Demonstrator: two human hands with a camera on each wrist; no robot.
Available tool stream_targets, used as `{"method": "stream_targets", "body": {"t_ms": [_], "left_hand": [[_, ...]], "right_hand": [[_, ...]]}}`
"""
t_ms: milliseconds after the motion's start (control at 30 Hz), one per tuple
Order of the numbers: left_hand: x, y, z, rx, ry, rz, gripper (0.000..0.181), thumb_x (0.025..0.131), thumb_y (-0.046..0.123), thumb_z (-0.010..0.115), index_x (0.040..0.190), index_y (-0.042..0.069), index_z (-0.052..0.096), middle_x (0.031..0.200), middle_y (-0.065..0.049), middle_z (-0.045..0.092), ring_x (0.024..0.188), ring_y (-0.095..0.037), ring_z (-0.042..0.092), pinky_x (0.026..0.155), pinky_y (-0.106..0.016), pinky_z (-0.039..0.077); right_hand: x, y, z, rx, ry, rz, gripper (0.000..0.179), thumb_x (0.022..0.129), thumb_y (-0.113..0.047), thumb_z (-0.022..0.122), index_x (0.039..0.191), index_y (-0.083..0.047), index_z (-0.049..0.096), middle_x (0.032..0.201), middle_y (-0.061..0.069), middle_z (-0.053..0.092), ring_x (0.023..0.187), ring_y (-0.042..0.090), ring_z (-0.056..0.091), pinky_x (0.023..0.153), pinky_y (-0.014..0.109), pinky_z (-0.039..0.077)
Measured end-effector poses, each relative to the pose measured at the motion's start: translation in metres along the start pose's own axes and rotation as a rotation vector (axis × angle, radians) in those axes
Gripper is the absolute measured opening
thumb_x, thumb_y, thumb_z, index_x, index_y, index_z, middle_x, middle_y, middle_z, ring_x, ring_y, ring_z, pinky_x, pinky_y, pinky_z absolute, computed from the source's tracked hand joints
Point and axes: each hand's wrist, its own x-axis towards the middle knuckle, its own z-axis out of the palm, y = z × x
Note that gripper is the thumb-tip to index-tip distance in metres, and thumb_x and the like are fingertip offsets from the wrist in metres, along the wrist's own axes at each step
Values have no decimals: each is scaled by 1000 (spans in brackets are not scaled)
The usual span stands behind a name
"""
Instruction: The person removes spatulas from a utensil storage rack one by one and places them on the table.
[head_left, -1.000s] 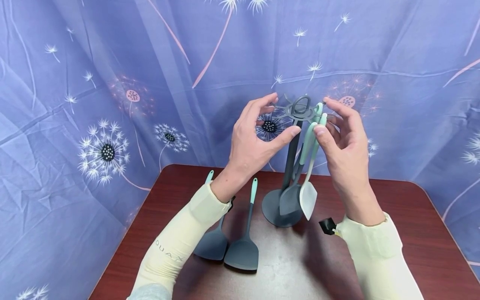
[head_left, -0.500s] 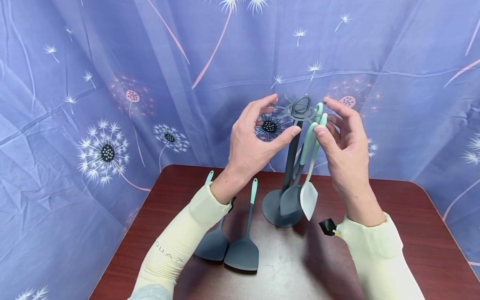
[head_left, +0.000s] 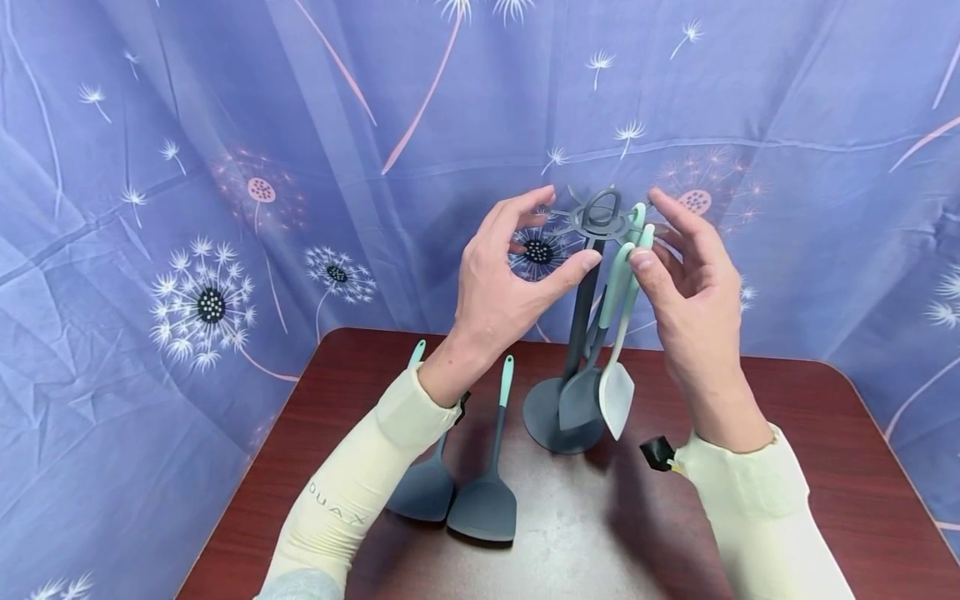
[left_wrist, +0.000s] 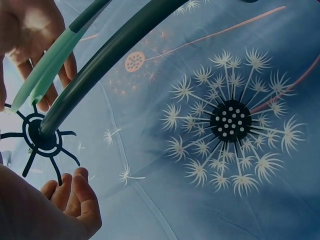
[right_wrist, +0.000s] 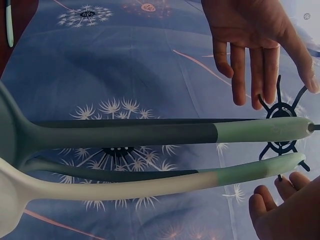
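Between my two hands stands a dark grey utensil stand [head_left: 582, 312] with a ring of hooks on top [head_left: 600, 221]. My left hand [head_left: 498, 267] curves beside the hooks, thumb toward the post; whether it touches them I cannot tell. My right hand [head_left: 697, 287] is at the other side, its thumb next to the mint handles [right_wrist: 260, 131], its fingers loosely bent; contact is unclear. From the right-hand hooks hang a cream spatula [head_left: 617, 400], a dark grey utensil with a broad head [head_left: 580, 400] and another dark utensil [right_wrist: 115, 171], mostly hidden behind them.
Two dark grey turners with mint handles, a right one [head_left: 485, 508] and a left one [head_left: 423, 492], lie on the brown table [head_left: 810, 500]. My left forearm partly covers the left one. A blue dandelion-print curtain [head_left: 420, 100] hangs behind the table.
The head view has shifted very slightly. Both hands, the stand and the hanging utensils look essentially as before.
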Motion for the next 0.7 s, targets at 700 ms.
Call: {"method": "stream_targets", "body": {"t_ms": [700], "left_hand": [[0,1,1,-3,9,9,69,86,44,88,145,18,63,139,8,65,118,-7,65,86,-30,54]], "right_hand": [[-3,7,-8,49,69,-84,44,100,-5,68,143,-1,63,142,20,65,129,34,61,112,34,48]]}}
